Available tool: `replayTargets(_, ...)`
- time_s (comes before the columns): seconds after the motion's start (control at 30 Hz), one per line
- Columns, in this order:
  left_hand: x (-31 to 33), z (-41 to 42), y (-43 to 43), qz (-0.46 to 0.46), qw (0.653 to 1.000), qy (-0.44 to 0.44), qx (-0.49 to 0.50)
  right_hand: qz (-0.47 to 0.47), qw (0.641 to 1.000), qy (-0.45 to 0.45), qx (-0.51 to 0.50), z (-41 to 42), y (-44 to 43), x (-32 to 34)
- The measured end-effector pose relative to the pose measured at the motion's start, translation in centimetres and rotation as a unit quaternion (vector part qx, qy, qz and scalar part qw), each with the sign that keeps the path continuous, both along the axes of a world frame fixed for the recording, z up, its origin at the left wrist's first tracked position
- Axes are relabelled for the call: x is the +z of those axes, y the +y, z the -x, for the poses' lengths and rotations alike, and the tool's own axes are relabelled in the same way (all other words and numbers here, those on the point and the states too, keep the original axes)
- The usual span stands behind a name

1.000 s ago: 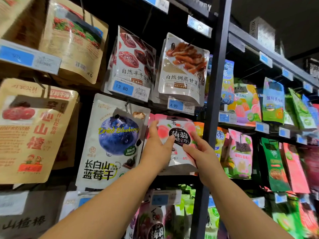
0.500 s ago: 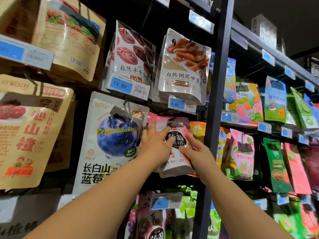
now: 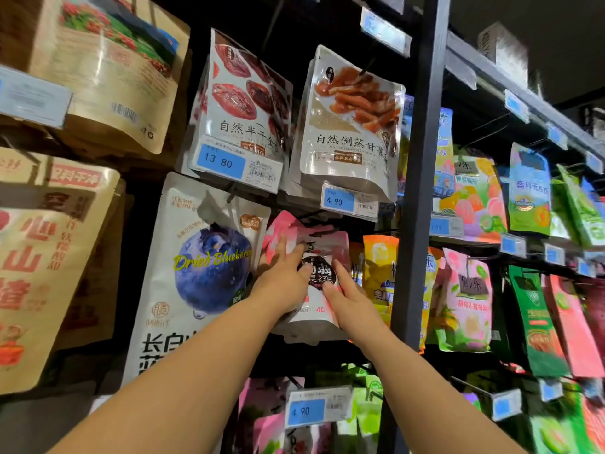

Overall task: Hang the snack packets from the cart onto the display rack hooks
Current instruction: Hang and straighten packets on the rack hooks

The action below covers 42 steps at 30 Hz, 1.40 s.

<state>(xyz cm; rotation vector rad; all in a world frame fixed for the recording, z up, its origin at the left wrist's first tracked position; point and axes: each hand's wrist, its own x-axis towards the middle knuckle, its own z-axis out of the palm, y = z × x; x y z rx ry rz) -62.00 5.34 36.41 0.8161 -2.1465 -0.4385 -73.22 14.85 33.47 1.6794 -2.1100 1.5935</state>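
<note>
A pink-and-white snack packet point(image 3: 328, 249) with a round black label is held up against the display rack, in front of other pink packets of the same kind. My left hand point(image 3: 281, 286) holds its left side with the thumb on the front. My right hand point(image 3: 348, 299) holds its right side, index finger and thumb on the front. The packet's top edge sits just under a black hook point(image 3: 311, 215); whether it is threaded on, I cannot tell. The cart is out of view.
A large dried blueberry bag point(image 3: 209, 267) hangs just left of my hands. Yellow packets point(image 3: 379, 270) and a dark upright post point(image 3: 415, 191) stand to the right. A 4.90 price tag point(image 3: 348, 201) hangs above, and another price tag point(image 3: 319, 407) hangs below.
Both hands have pushed the packet up and deeper into the rack, toward the hook. My view has come closer to the shelf.
</note>
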Motion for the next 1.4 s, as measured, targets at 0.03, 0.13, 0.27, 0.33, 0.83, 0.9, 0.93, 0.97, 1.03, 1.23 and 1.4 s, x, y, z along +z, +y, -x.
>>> replayTargets(0.03,0.0,0.0,-0.4,-0.006,1.0,0.007,-0.002,-0.005,1.0,0.002,-0.002,-0.1,-0.3,0.0)
replayTargets(0.13,-0.2,-0.1,-1.1,-0.016,1.0,0.023,-0.002,-0.009,1.0,-0.011,0.007,-0.5,-0.7,0.0)
replayTargets(0.27,-1.2,-0.3,-0.6,0.004,0.996,0.076,-0.043,0.017,0.999,-0.009,0.028,-0.4,-0.1,-0.6)
replayTargets(0.33,-1.8,-0.5,0.3,0.01,0.993,0.101,-0.057,0.037,0.998,-0.025,0.04,-0.3,0.5,-0.9)
replayTargets(0.83,-7.4,-2.2,6.8,0.088,0.987,0.127,-0.053,0.069,0.996,-0.017,0.046,-2.4,6.4,-2.2)
replayTargets(0.9,-8.7,-2.4,8.1,0.087,0.984,0.143,-0.058,0.082,0.996,-0.01,0.045,-2.8,7.5,-2.8)
replayTargets(0.93,-9.4,-2.3,8.6,0.095,0.982,0.15,-0.059,0.084,0.996,-0.011,0.038,-2.9,8.1,-3.3)
replayTargets(0.97,-10.2,-2.4,9.3,0.107,0.98,0.158,-0.063,0.085,0.996,-0.011,0.029,-2.8,8.7,-3.9)
replayTargets(1.03,-12.0,-2.3,10.9,0.124,0.974,0.174,-0.075,0.089,0.996,-0.006,0.002,-2.5,9.7,-5.4)
replayTargets(1.23,-18.8,0.7,17.0,0.091,0.976,0.148,-0.131,0.089,0.99,-0.083,-0.065,-1.1,15.2,-12.7)
replayTargets(1.4,-26.0,4.5,22.8,0.013,0.977,0.05,-0.206,0.04,0.976,-0.15,-0.154,0.6,22.8,-19.9)
